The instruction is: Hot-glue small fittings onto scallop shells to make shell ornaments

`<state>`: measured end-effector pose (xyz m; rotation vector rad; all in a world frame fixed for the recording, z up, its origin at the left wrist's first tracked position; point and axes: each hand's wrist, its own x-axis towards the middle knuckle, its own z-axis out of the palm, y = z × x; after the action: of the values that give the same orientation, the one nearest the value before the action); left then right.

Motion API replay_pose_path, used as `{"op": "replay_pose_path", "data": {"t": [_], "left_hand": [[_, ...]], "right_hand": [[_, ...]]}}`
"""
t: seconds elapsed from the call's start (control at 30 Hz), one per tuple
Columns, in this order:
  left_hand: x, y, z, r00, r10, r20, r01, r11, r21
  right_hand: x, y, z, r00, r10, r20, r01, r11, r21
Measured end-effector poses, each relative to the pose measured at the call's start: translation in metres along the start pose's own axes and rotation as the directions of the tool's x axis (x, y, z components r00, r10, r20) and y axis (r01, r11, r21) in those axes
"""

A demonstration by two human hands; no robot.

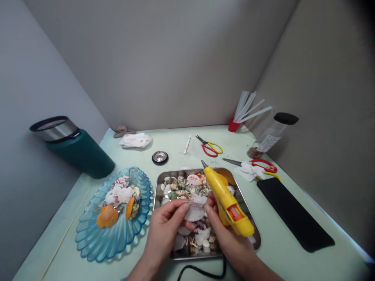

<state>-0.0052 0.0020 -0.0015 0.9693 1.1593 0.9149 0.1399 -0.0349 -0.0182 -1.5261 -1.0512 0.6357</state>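
Over a metal tray (pixel 156 195) filled with many shells, my left hand (pixel 168 220) pinches a pale scallop shell (pixel 195 214) by its left side. A small pinkish, see-through patch shows along the shell's upper edge; what it is I cannot make out. My right hand (pixel 224 234) is closed around a yellow glue gun (pixel 221 191), its nozzle pointing up and away to the left. The right thumb and fingertip also meet the shell's right side. A black cord (pixel 202 269) loops below the tray.
On the left stand a blue shell-shaped dish (pixel 96 244) of shells and a green bottle (pixel 82 152). Behind lie a metal lid (pixel 160 157), a white pen (pixel 187 144) and scissors (pixel 210 147). Rightward are more scissors (pixel 263 164), a jar (pixel 271 134), glue sticks (pixel 246 105) and a black mat (pixel 294 214).
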Motion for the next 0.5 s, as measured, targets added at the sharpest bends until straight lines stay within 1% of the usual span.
{"op": "replay_pose_path", "data": {"t": [0.1, 0.2, 0.33, 0.43, 0.5], "left_hand": [[0.000, 0.001, 0.001, 0.999, -0.046, -0.006, 0.046, 0.997, -0.056], [0.000, 0.000, 0.000, 0.995, -0.097, -0.006, 0.096, 0.989, -0.109], [0.002, -0.002, -0.001, 0.994, -0.094, 0.056, 0.101, 0.982, -0.160], [0.003, -0.003, 0.000, 0.992, -0.088, 0.090, 0.102, 0.980, -0.173], [0.003, -0.003, 0.002, 0.993, -0.092, 0.079, 0.105, 0.976, -0.189]], "right_hand": [[0.002, -0.001, 0.000, 0.996, 0.062, 0.058, -0.066, 0.995, 0.072], [0.002, -0.006, 0.001, 0.990, 0.135, 0.050, -0.142, 0.976, 0.168], [0.005, -0.019, -0.001, 0.974, 0.223, 0.034, -0.225, 0.952, 0.208], [0.010, -0.024, -0.003, 0.975, 0.222, 0.015, -0.220, 0.953, 0.208], [0.013, -0.024, -0.004, 0.981, 0.192, -0.006, -0.188, 0.964, 0.189]]}}
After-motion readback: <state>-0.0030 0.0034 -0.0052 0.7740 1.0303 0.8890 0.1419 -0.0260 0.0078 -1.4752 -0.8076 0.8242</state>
